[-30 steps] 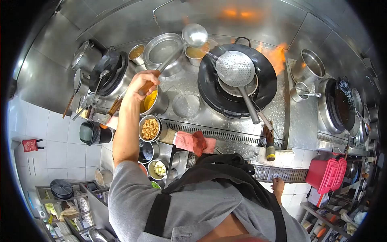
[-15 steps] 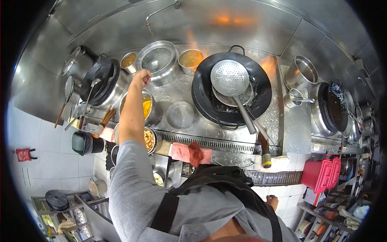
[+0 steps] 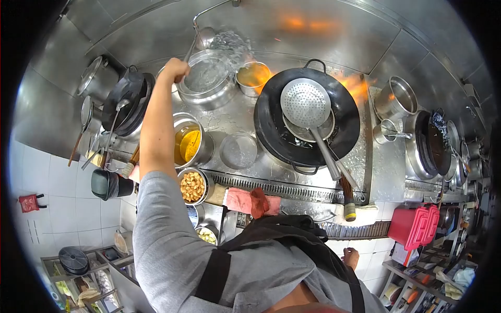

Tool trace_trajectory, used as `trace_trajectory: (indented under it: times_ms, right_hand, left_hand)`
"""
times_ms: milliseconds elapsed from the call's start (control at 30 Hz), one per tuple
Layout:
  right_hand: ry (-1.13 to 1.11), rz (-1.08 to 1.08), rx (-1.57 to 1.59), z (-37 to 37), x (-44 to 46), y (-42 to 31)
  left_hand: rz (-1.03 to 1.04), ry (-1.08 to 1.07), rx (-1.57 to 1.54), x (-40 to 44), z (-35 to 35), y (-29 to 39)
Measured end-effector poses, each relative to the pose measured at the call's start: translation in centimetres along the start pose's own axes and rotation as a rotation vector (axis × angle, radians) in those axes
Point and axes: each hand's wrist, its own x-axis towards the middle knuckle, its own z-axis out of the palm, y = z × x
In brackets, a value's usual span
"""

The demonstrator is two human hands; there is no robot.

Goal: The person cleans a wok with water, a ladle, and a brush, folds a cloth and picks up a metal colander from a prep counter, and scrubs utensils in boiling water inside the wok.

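My left hand [image 3: 176, 70] is closed around the handle of a metal ladle [image 3: 205, 36], raised at the back of the stove. Splashing water [image 3: 229, 48] spreads beside the ladle bowl, above a wide round metal pot [image 3: 207, 96] of water. My right hand [image 3: 350, 257] hangs low beside the apron, small in view, with loosely bent fingers and nothing visible in it. Over the black wok [image 3: 269, 125] lies a perforated skimmer [image 3: 305, 100], on top of a second round utensil [image 3: 327, 128]. Flames show behind the wok.
Near my left arm stand a pot with yellow liquid [image 3: 189, 146] and a container of brown nuts [image 3: 192, 186]. A pot of broth [image 3: 252, 77] sits by the flames. Pink cloths [image 3: 240, 200] and a bamboo brush [image 3: 348, 201] lie along the front edge.
My left hand has moved up and slightly left. The ladle and splashing water now show at the back. The flames behind the wok are larger.
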Motion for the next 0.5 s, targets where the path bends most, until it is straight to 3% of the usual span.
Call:
trace_trajectory:
  times_ms: [33,100,200,300,333,400,467,500]
  right_hand:
    - [0.004,-0.002,-0.003,0.1,0.6,0.1]
    - [-0.013,-0.037,0.031,0.3,1.4,0.9]
    - [-0.004,-0.052,-0.017,0.4,1.6,2.7]
    - [0.021,-0.047,-0.026,0.5,1.5,4.8]
    - [0.031,-0.035,-0.025,0.4,1.2,5.1]
    - [0.049,-0.045,-0.012,0.1,1.0,5.7]
    - [0.046,0.017,-0.028,-0.3,1.1,6.6]
    - [0.035,0.064,-0.063,-0.2,1.9,7.0]
  left_hand:
    - [0.059,0.091,0.336,-0.5,0.8,0.5]
    - [0.044,0.158,0.377,-0.9,2.4,-0.6]
    - [0.036,0.045,0.55,-2.3,4.8,-1.8]
    - [0.18,-0.08,0.802,3.0,11.2,-6.9]
    - [0.035,-0.158,0.654,1.6,11.9,-5.3]
    - [0.064,-0.144,0.456,4.8,14.8,-7.9]
    - [-0.302,-0.194,-0.921,2.1,14.6,-7.5]
    - [-0.207,-0.105,-1.285,1.2,15.0,-7.6]
